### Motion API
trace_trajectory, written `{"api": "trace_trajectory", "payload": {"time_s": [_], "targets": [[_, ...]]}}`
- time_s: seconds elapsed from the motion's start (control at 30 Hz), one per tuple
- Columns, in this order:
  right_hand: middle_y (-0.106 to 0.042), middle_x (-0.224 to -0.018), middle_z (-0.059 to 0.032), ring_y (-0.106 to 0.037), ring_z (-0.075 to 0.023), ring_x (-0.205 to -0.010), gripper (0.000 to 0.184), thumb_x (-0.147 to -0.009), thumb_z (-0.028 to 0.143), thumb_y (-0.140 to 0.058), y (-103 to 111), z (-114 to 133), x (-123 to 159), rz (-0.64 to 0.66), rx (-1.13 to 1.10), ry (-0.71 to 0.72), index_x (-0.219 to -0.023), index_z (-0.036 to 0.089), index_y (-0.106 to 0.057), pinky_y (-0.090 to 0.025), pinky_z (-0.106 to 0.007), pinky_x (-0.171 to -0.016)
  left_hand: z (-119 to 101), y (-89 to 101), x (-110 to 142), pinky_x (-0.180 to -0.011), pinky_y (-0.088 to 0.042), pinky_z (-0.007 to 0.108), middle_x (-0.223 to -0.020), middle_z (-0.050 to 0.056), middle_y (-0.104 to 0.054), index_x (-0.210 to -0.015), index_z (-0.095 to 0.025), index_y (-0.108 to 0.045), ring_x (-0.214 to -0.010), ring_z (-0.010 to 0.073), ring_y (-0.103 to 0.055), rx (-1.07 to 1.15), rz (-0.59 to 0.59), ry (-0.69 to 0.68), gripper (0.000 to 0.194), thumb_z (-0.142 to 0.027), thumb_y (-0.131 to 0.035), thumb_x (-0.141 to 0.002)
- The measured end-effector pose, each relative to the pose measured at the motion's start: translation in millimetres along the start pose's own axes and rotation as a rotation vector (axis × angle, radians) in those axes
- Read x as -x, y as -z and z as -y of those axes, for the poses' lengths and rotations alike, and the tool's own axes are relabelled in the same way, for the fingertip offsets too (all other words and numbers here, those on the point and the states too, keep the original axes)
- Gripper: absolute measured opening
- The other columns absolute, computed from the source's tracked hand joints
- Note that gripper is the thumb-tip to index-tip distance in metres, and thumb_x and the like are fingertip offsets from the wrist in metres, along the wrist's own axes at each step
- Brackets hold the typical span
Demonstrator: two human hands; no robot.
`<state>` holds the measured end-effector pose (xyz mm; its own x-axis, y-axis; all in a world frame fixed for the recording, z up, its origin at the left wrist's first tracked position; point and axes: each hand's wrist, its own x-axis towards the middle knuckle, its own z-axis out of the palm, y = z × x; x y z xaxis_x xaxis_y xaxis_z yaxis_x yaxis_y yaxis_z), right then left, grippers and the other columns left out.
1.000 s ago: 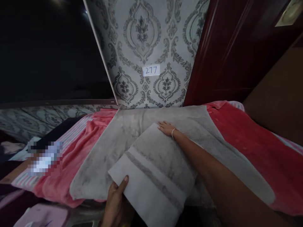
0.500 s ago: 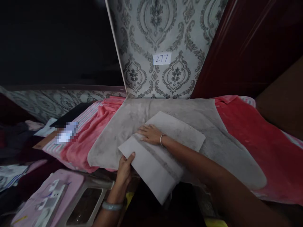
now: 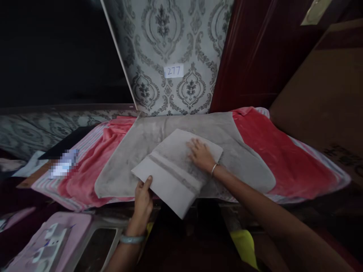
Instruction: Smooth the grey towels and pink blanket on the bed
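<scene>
A small folded grey towel point(image 3: 170, 172) with a darker stripe lies on a larger grey towel point(image 3: 244, 158) that is spread over a pink-red blanket point(image 3: 272, 151). My left hand point(image 3: 142, 200) pinches the small towel's near-left edge, thumb on top. My right hand point(image 3: 201, 155) rests flat on the towel's far part, fingers spread; a thin bracelet is on that wrist.
Behind stands a grey patterned wall panel point(image 3: 170, 41) with a paper label reading 277 point(image 3: 173, 70). A dark red door point(image 3: 255, 56) is at the right and a brown board point(image 3: 320, 94) further right. A pink case point(image 3: 48, 241) and a yellow item point(image 3: 244, 245) lie below.
My right hand slid from the towel's far corner to its left middle, then back right across the cloth. The left hand kept its hold on the near edge. The view shifted.
</scene>
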<state>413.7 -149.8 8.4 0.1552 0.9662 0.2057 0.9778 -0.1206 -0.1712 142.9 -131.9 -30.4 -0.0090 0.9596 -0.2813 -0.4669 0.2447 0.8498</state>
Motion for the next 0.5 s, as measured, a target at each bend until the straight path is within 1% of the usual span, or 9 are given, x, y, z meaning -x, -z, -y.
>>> {"api": "trace_trajectory", "payload": {"time_s": [0.07,0.13,0.2,0.23,0.27,0.33,0.37,0.43,0.5], "targets": [[-0.024,-0.169,-0.0104,-0.017,-0.0327,-0.155,0.061,-0.104,0.052,-0.042,-5.9,25.9,31.2,0.051,-0.015,0.193,-0.16,0.029,-0.037,-0.021,-0.06,-0.122,12.9,-5.6,23.0,-0.096,-0.057,0.034,-0.106,0.008,-0.078,-0.108,-0.016,-0.071,-0.097,0.0225,-0.073,0.028,0.034,0.053,0.043,-0.026,-0.087,-0.068],[-0.026,-0.168,-0.0085,-0.017,-0.0313,-0.156,0.063,-0.104,0.057,-0.042,-13.3,48.6,52.9,0.099,-0.034,0.351,-0.16,0.03,-0.035,-0.018,-0.06,-0.123,26.3,-13.1,44.2,-0.098,-0.057,0.036,-0.11,0.01,-0.078,-0.112,-0.015,-0.071,-0.099,0.0237,-0.073,0.044,0.092,0.178,0.045,-0.026,-0.085,-0.071],[-0.026,-0.168,-0.007,-0.017,-0.0303,-0.156,0.066,-0.103,0.06,-0.041,-20.1,59.2,61.7,0.112,-0.046,0.433,-0.161,0.03,-0.033,-0.017,-0.06,-0.124,36.4,-20.2,57.6,-0.1,-0.057,0.038,-0.112,0.012,-0.077,-0.113,-0.013,-0.072,-0.099,0.0247,-0.074,0.037,0.117,0.296,0.042,-0.022,-0.083,-0.074],[-0.026,-0.168,-0.0062,-0.017,-0.0298,-0.156,0.067,-0.103,0.061,-0.04,-22.5,57.9,60.7,0.113,-0.048,0.448,-0.162,0.03,-0.032,-0.017,-0.059,-0.124,39.3,-22.9,60.9,-0.1,-0.057,0.038,-0.112,0.012,-0.078,-0.113,-0.012,-0.072,-0.1,0.025,-0.074,0.03,0.111,0.325,0.04,-0.019,-0.081,-0.075],[-0.026,-0.168,-0.0058,-0.018,-0.0294,-0.156,0.068,-0.103,0.062,-0.04,-23.8,51.9,56.5,0.116,-0.045,0.446,-0.162,0.03,-0.031,-0.018,-0.057,-0.124,40.8,-24.9,62.3,-0.101,-0.057,0.038,-0.111,0.012,-0.078,-0.114,-0.012,-0.072,-0.1,0.0252,-0.074,0.02,0.097,0.337,0.039,-0.017,-0.08,-0.076],[-0.027,-0.168,-0.0057,-0.02,-0.0286,-0.155,0.067,-0.103,0.061,-0.041,-22.8,26.0,40.8,0.133,-0.021,0.384,-0.161,0.03,-0.033,-0.021,-0.053,-0.124,40.3,-26.4,62.0,-0.103,-0.056,0.039,-0.109,0.011,-0.078,-0.116,-0.012,-0.071,-0.102,0.0253,-0.074,0.0,0.072,0.332,0.039,-0.013,-0.078,-0.078],[-0.028,-0.167,-0.006,-0.021,-0.0287,-0.155,0.065,-0.103,0.059,-0.04,-20.8,7.4,31.4,0.137,-0.001,0.319,-0.161,0.029,-0.035,-0.022,-0.052,-0.124,39.1,-26.4,61.3,-0.105,-0.056,0.038,-0.109,0.011,-0.079,-0.118,-0.013,-0.071,-0.103,0.025,-0.074,-0.008,0.06,0.327,0.039,-0.012,-0.077,-0.079],[-0.026,-0.168,-0.0064,-0.021,-0.0294,-0.155,0.062,-0.104,0.054,-0.038,-15.0,-36.8,15.0,0.131,0.046,0.137,-0.161,0.028,-0.036,-0.023,-0.052,-0.124,36.3,-25.7,60.7,-0.106,-0.055,0.038,-0.108,0.01,-0.079,-0.119,-0.013,-0.07,-0.104,0.0245,-0.074,-0.027,0.029,0.33,0.039,-0.011,-0.076,-0.081],[-0.025,-0.168,-0.0061,-0.022,-0.0298,-0.155,0.06,-0.105,0.048,-0.034,-9.0,-81.8,7.3,0.136,0.069,-0.057,-0.162,0.027,-0.032,-0.024,-0.052,-0.123,34.8,-25.3,61.2,-0.107,-0.054,0.038,-0.108,0.01,-0.079,-0.12,-0.012,-0.069,-0.105,0.0244,-0.074,-0.047,0.018,0.345,0.038,-0.011,-0.075,-0.082]]}}
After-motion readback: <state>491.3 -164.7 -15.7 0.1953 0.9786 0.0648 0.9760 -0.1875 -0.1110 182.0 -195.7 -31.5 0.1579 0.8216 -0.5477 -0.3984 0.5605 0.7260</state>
